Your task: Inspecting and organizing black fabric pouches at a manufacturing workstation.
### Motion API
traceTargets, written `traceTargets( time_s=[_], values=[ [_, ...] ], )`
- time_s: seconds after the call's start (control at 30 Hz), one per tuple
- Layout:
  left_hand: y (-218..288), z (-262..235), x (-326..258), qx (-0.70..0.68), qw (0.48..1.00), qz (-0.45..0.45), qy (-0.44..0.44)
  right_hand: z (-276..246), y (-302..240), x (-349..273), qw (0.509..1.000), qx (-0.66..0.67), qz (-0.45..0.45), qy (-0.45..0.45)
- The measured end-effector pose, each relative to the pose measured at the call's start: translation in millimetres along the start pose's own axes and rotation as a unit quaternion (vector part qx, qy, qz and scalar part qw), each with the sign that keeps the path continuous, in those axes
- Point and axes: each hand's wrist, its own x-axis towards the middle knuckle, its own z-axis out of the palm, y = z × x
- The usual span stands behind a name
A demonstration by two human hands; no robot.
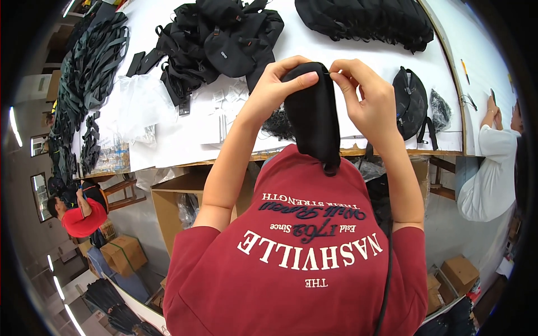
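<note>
My left hand (278, 84) grips a black fabric bag (311, 115) near its top, with the thumb across its face. The bag hangs upright over the table's front edge, and its lower end is against my shirt. At its upper right edge, the thumb and index finger of my right hand (363, 92) are pinched together. A thin strand, like a thread, shows between those fingertips and the bag. Behind the bag lies a small heap of black, tangled, stringy material (278, 124), partly hidden.
On the white table (193, 131) lie a heap of black bags (224, 42), dark straps (92, 67), clear plastic (145, 106) and a row of black bags (364, 22). At right are a black bag (411, 103) and a person in white (487, 168). Below stands a cardboard box (168, 210).
</note>
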Motion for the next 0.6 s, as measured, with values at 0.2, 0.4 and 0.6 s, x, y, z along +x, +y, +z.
traceTargets(
  time_s=[0.2,0.4,0.6],
  values=[
    [-5.0,1.1,8.6,-0.176,0.982,-0.069,-0.015,-16.9,-11.7,16.0,0.993,-0.059,-0.084,-0.05],
    [7.8,1.8,22.2,-0.212,0.974,-0.075,-0.023,-20.1,-11.6,25.5,0.997,-0.038,-0.049,-0.039],
    [0.0,-30.2,38.3,-0.273,0.957,-0.069,0.073,-16.8,-44.0,7.7,0.967,0.11,-0.055,-0.224]
  ],
)
